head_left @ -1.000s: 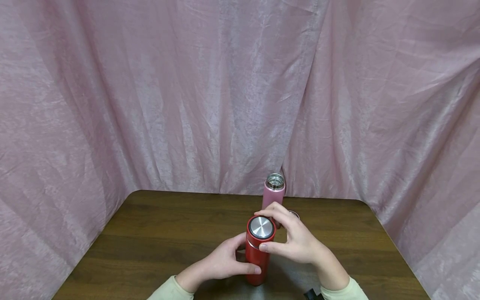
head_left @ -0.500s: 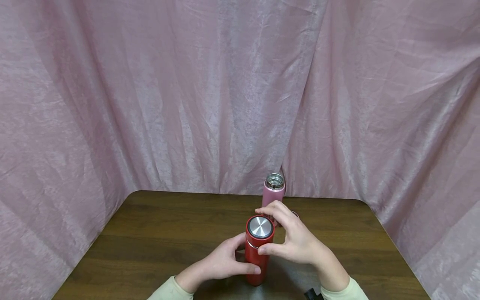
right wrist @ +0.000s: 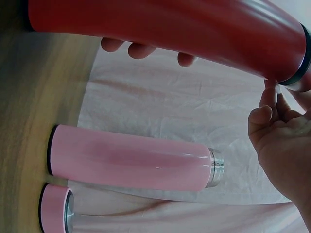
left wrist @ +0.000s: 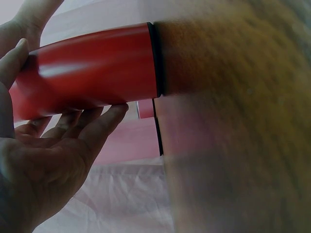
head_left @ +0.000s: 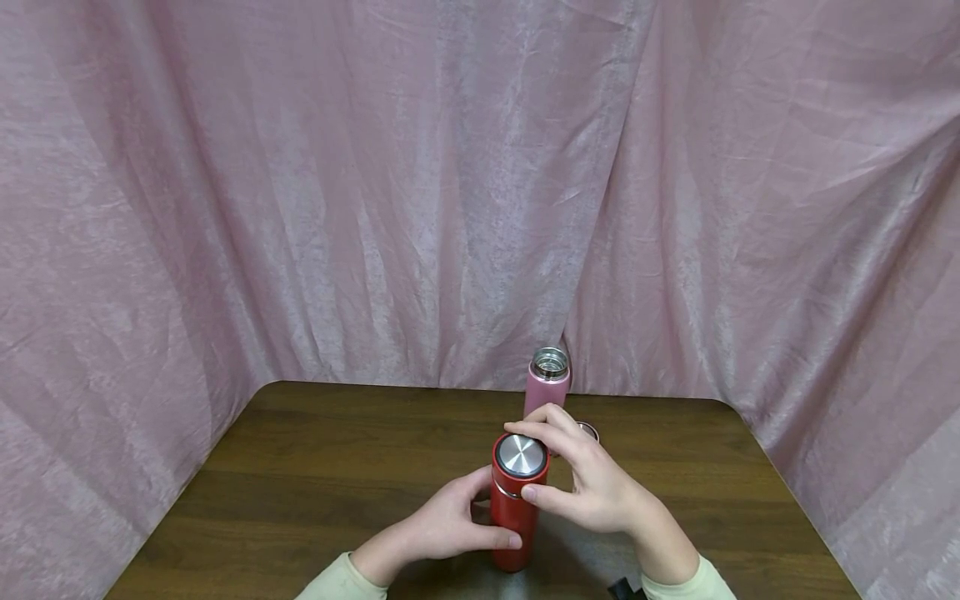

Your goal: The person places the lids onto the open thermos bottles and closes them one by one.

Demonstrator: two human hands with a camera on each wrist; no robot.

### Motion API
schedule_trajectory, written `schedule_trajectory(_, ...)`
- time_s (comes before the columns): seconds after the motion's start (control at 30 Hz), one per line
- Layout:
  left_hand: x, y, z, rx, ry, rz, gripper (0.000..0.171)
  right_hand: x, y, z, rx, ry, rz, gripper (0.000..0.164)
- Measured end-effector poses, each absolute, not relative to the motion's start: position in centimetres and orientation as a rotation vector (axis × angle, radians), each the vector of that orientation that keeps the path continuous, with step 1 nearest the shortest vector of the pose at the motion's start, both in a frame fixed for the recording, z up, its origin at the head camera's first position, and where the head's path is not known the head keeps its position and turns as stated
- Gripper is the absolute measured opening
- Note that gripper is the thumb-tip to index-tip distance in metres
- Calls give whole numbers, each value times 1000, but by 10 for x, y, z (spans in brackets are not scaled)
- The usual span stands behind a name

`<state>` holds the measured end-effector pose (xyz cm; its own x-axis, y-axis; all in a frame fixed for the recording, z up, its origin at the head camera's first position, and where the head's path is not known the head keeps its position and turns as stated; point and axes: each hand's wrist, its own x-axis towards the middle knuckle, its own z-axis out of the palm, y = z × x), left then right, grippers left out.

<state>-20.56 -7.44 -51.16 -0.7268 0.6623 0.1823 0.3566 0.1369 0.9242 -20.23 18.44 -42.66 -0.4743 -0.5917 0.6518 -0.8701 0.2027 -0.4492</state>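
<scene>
A red thermos [head_left: 512, 512] stands upright on the table, its lid [head_left: 522, 456] in place with a round silver top. My left hand [head_left: 446, 518] grips the body from the left, thumb across the front; the left wrist view shows the fingers under the red wall [left wrist: 107, 63]. From the right, my right hand [head_left: 600, 485] holds the lid, thumb at the front near the seam and fingers over the far rim. Behind them is a pink thermos [head_left: 546, 395] without its lid, the steel neck [right wrist: 216, 167] showing in the right wrist view.
A pink lid [right wrist: 53, 208] sits on the table beside the pink thermos, mostly hidden behind my right hand in the head view. The brown wooden table [head_left: 337, 467] ends at a pink curtain [head_left: 450, 208]. A small black object [head_left: 624, 588] lies by my right sleeve.
My right fingers lifted slightly off the lid half a second ago and have closed on its rim again, the thumb a little further right. My left hand and the pink thermos stay put.
</scene>
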Motion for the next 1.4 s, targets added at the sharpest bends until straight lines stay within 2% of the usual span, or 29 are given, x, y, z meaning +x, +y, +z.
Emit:
schedule_trajectory(0.43, -206, -74, -511, 1008, 2146, 1625, 63, -203, 185, -424, 1259, -2162, 1086, 61)
schedule_trajectory(0.8, -206, -74, -511, 1011, 2152, 1618, 63, -204, 186, -425, 1240, -2235, 1153, 70)
schedule_trajectory(0.97, -206, -74, -511, 1005, 2155, 1616, 62, -204, 186, -428, 1333, -2223, 1212, 77)
schedule_trajectory(1.1, -205, -74, -510, 1005, 2159, 1618, 62, -204, 184, -430, 1387, -2176, 1255, 71)
schedule_trajectory(1.4, -205, -74, -510, 1009, 2162, 1617, 63, -205, 182, -429, 1260, -2200, 1245, 62)
